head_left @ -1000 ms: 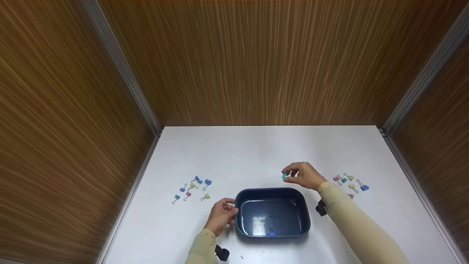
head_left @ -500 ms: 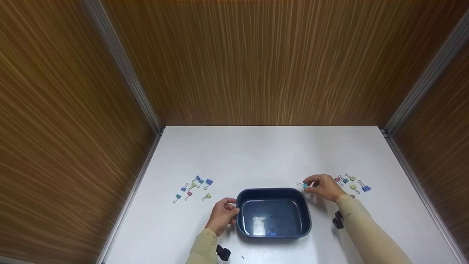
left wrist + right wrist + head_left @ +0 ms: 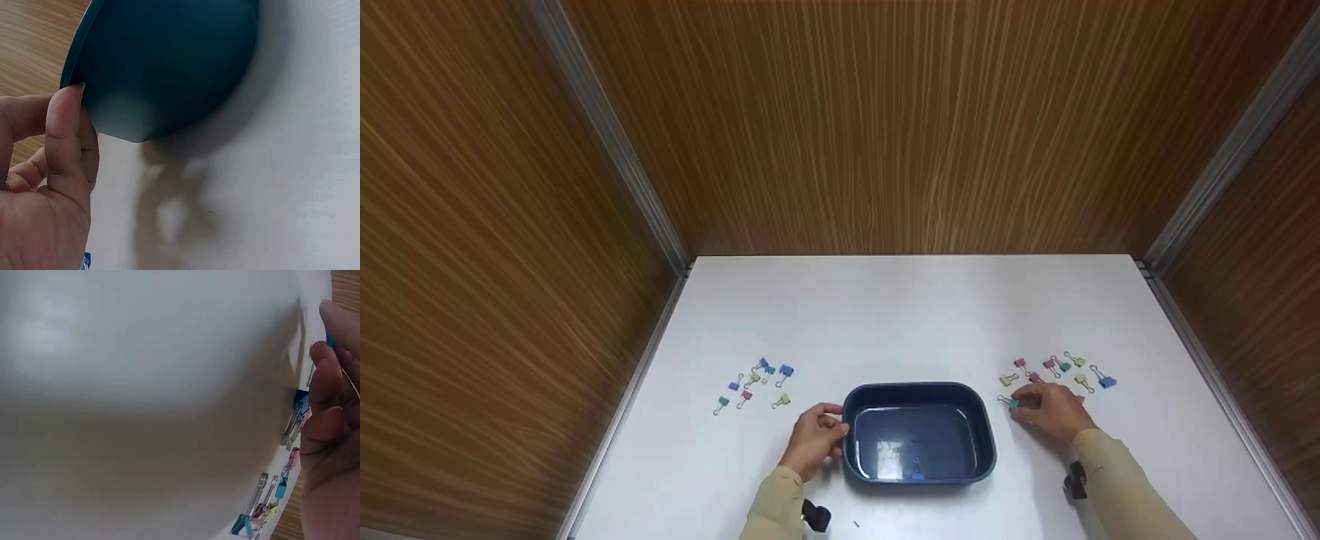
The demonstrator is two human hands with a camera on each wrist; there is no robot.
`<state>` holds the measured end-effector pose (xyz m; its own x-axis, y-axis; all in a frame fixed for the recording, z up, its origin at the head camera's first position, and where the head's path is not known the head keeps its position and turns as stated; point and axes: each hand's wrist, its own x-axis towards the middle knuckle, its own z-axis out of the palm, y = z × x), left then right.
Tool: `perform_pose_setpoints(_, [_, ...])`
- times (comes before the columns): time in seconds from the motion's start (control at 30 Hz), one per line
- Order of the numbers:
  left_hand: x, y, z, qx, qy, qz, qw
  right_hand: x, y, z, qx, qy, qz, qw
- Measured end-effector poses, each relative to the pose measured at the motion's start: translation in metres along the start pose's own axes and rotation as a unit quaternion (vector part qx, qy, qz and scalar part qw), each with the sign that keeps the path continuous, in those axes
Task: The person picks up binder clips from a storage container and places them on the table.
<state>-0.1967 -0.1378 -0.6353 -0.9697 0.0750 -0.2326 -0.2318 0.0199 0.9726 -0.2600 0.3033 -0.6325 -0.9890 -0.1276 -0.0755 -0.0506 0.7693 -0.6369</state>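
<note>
A dark blue plastic tub (image 3: 919, 386) stands on the white table, with one blue binder clip (image 3: 917, 474) lying inside near its front wall. My left hand (image 3: 812, 441) pinches the tub's left rim; in the left wrist view the thumb (image 3: 64, 115) lies against the outer wall. To the right of the tub, my right hand (image 3: 1051, 409) holds a teal binder clip (image 3: 1012, 403) between thumb and fingertips, low over the table. Its wire handles point left. In the right wrist view only a sliver of that clip (image 3: 330, 340) shows between the fingers.
Several coloured binder clips lie right of the tub, among them a yellow clip (image 3: 1008, 380), a pink clip (image 3: 1020, 363) and a blue clip (image 3: 1105, 381). Another scattered group, including a green clip (image 3: 723, 402), lies to the left. Wood-grain panels (image 3: 915, 150) enclose the table.
My right hand has moved right and toward me with the teal binder clip, from behind the tub to its right side, uncovering yellow and pink clips. The left hand stays on the rim.
</note>
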Motion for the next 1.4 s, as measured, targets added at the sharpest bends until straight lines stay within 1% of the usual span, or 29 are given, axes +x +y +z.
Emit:
perform_pose_setpoints(0.23, [0.0,0.001,0.0,0.001,0.003,0.002,1.0,-0.002,0.003,0.003,-0.018,0.016,0.021,0.9995])
perform_pose_setpoints(0.5, [0.0,0.001,0.0,0.007,0.005,-0.006,1.0,-0.002,0.004,0.002,0.002,0.016,0.05,0.9986])
perform_pose_setpoints(0.6, [0.001,0.001,0.0,0.008,0.005,-0.004,0.9999,-0.001,0.003,0.0,0.01,0.021,0.05,0.9985])
perform_pose_setpoints(0.83, [0.0,0.002,0.001,0.011,0.004,0.0,0.9999,0.001,-0.007,-0.013,0.01,0.047,0.017,0.9987])
perform_pose_setpoints(0.87, [-0.001,0.002,0.001,0.013,0.005,0.001,0.9999,0.002,-0.01,-0.015,0.012,0.05,0.015,0.9986])
perform_pose_setpoints(0.97, [-0.001,0.002,0.0,0.017,0.005,0.004,0.9998,0.005,-0.02,-0.019,0.018,0.062,-0.007,0.9979])
perform_pose_setpoints(1.03, [0.0,0.002,-0.001,0.017,0.004,0.004,0.9998,0.008,-0.027,-0.021,0.018,0.065,-0.026,0.9974])
perform_pose_setpoints(1.1, [0.0,0.002,-0.001,0.017,0.004,0.006,0.9998,0.012,-0.036,-0.022,0.012,0.066,-0.055,0.9963])
perform_pose_setpoints(1.23, [0.0,0.002,-0.002,0.016,0.005,0.002,0.9999,0.02,-0.054,-0.026,0.003,0.055,-0.097,0.9937])
perform_pose_setpoints(1.4, [0.0,0.003,-0.001,0.018,0.008,-0.002,0.9998,0.029,-0.077,-0.022,-0.011,0.033,-0.157,0.987])
